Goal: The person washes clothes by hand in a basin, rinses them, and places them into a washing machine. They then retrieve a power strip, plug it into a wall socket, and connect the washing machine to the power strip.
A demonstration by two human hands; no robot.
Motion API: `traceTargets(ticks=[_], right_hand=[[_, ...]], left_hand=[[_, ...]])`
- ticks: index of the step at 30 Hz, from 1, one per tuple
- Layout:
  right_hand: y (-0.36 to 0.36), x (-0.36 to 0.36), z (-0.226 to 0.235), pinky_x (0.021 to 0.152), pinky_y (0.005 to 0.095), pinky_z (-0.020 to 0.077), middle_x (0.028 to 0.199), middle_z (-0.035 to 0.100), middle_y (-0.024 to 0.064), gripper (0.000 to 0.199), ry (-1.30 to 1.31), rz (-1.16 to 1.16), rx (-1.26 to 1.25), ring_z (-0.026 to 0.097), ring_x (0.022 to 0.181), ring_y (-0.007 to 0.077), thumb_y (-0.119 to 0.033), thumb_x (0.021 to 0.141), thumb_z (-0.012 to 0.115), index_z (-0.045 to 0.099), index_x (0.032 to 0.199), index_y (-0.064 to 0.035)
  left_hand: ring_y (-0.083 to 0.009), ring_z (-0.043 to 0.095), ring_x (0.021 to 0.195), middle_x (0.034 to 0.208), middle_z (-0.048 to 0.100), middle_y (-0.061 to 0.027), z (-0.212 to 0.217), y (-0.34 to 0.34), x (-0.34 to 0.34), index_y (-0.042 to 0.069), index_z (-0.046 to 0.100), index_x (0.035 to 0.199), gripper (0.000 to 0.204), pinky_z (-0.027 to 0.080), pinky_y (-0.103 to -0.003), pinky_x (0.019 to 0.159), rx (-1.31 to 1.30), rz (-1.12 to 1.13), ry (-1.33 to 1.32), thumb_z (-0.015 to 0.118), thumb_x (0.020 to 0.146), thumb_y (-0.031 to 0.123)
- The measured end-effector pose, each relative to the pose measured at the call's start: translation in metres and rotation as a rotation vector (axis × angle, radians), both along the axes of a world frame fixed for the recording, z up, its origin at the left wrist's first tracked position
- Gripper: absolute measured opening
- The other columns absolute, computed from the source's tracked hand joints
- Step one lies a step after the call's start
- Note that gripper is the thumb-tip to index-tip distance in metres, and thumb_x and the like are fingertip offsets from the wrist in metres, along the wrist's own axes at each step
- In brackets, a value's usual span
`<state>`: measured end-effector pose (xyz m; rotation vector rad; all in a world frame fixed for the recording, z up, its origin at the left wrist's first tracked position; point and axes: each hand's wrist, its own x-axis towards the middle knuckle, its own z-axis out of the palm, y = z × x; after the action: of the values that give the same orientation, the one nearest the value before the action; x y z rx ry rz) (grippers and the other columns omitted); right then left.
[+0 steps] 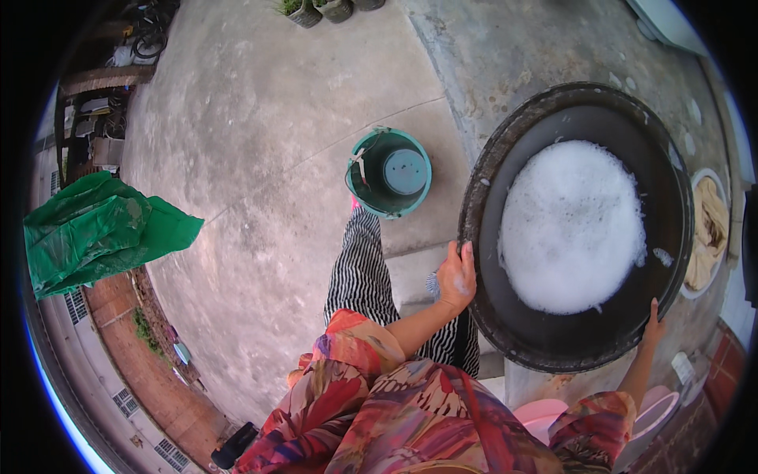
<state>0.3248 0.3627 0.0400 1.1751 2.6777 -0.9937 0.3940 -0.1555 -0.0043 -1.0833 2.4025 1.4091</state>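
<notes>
A large round black basin (493,178) holds a thick mass of white suds (572,225). My left hand (456,278) grips its left rim, with the thumb over the edge and some foam on the skin. Around the near right rim, my right hand (654,325) is closed too; most of its fingers are hidden under the basin. A green bucket (359,178) with a wire handle stands left of the basin, close to my foot. Only a pale blue round bottom shows inside it.
Behind the basin's right side lies a white tub (699,292) with beige cloth (707,229). Pink tubs (541,415) stand near my right side. Potted plants (304,12) line the far edge. Green sheeting (106,229) hangs at left. A step edge (418,249) crosses the concrete by my legs.
</notes>
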Motion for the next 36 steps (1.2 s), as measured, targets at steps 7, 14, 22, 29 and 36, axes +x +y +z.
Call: traceTargets(ticks=[7, 14, 22, 29, 36], right_hand=[[-0.001, 0.009, 0.012, 0.07, 0.0339, 0.046, 0.081, 0.063, 0.0103, 0.063, -0.023, -0.052, 0.211, 0.056, 0.071, 0.0185, -0.055, 0.072, 0.071, 0.063, 0.085, 0.0061], [-0.072, 0.006, 0.086, 0.072, 0.0282, 0.0465, 0.087, 0.064, 0.009, 0.049, 0.07, -0.044, 0.203, 0.057, 0.076, 0.0146, -0.041, 0.077, 0.073, 0.064, 0.093, 0.0051], [-0.113, 0.012, 0.134, 0.082, 0.0309, 0.0458, 0.096, 0.065, 0.0141, 0.055, 0.063, 0.122, 0.488, 0.06, 0.083, 0.0202, -0.042, 0.08, 0.07, 0.062, 0.1, 0.0085], [-0.137, -0.004, 0.163, 0.086, 0.0355, 0.0443, 0.1, 0.063, 0.0225, 0.068, -0.011, 0.222, 0.686, 0.06, 0.09, 0.0295, -0.051, 0.078, 0.068, 0.06, 0.103, 0.0116], [-0.145, -0.013, 0.168, 0.084, 0.0327, 0.0454, 0.1, 0.064, 0.018, 0.06, 0.094, 0.327, 0.555, 0.06, 0.088, 0.0236, -0.044, 0.079, 0.07, 0.06, 0.105, 0.0094]], left_hand=[[-0.047, 0.055, 0.062, 0.062, 0.057, -0.0252, -0.01, -0.006, -0.007, 0.002, 0.045, 0.1, 0.035, 0.038, -0.054, 0.056, -0.02, 0.021, 0.023, 0.037, 0.097, 0.036], [-0.0474, 0.057, 0.068, 0.07, 0.06, -0.0263, -0.043, -0.026, -0.013, 0.002, 0.048, 0.103, 0.046, 0.04, -0.056, 0.062, -0.112, -0.046, -0.098, 0.029, 0.097, 0.044], [-0.0493, 0.056, 0.079, 0.08, 0.061, -0.0293, -0.063, -0.052, -0.012, 0.002, 0.053, 0.098, 0.053, 0.041, -0.055, 0.071, -0.003, -0.049, -0.22, 0.025, 0.097, 0.047], [-0.0506, 0.055, 0.077, 0.08, 0.06, -0.0297, -0.09, -0.051, 0.003, 0.003, 0.057, 0.092, 0.051, 0.041, -0.056, 0.069, 0.119, 0.059, -0.042, 0.028, 0.097, 0.045], [-0.0502, 0.054, 0.079, 0.081, 0.058, -0.0301, -0.093, -0.053, 0.007, 0.002, 0.057, 0.09, 0.05, 0.041, -0.055, 0.069, 0.192, 0.116, 0.094, 0.03, 0.098, 0.043]])
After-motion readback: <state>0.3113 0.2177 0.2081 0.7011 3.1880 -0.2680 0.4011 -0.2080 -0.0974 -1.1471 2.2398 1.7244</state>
